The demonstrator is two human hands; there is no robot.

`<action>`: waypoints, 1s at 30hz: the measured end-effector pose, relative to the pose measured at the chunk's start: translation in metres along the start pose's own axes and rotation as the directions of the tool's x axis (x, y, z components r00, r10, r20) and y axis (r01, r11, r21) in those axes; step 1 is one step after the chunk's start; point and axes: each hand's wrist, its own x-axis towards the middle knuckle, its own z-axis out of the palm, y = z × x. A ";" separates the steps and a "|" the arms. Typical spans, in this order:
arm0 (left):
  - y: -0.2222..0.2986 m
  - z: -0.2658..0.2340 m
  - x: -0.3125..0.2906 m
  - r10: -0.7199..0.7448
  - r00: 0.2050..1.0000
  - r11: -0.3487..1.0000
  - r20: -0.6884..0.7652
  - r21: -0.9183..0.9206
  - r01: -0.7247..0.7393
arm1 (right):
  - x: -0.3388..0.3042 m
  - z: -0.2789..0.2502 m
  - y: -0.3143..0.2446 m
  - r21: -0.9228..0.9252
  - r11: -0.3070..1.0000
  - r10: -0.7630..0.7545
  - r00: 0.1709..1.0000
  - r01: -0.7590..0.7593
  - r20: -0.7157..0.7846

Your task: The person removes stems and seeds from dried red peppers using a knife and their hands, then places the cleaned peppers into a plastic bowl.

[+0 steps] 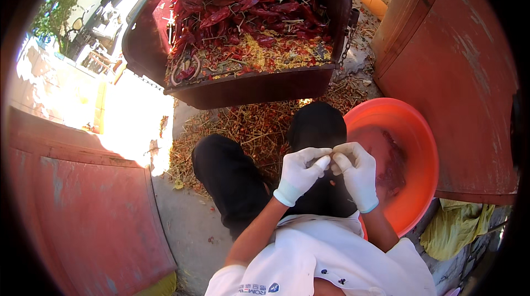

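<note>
My left hand [301,173] and my right hand [358,173], both in white gloves, meet fingertip to fingertip above my dark-trousered lap. Thumbs and forefingers are pinched together, and whatever lies between them is too small to make out. Just right of my right hand stands an orange plastic tub [424,147] with a small heap of dark red dried chili peppers [393,166] in it. Ahead of my knees is a dark metal cart bed [259,87], piled with dried red chili peppers [237,6]. Yellow seeds [265,53] and broken bits lie along its near edge.
Stems and chili scraps [243,125] cover the ground beneath the cart and around my feet. Weathered red metal doors stand on the left [94,213] and right [452,81]. A yellow-green cloth sack [458,230] lies behind the tub, at the lower right.
</note>
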 end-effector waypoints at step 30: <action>-0.011 -0.003 -0.007 0.335 0.885 0.942 -0.325 0.151 -0.301 | -0.002 0.026 0.003 0.230 0.966 0.096 0.991 -0.114 0.089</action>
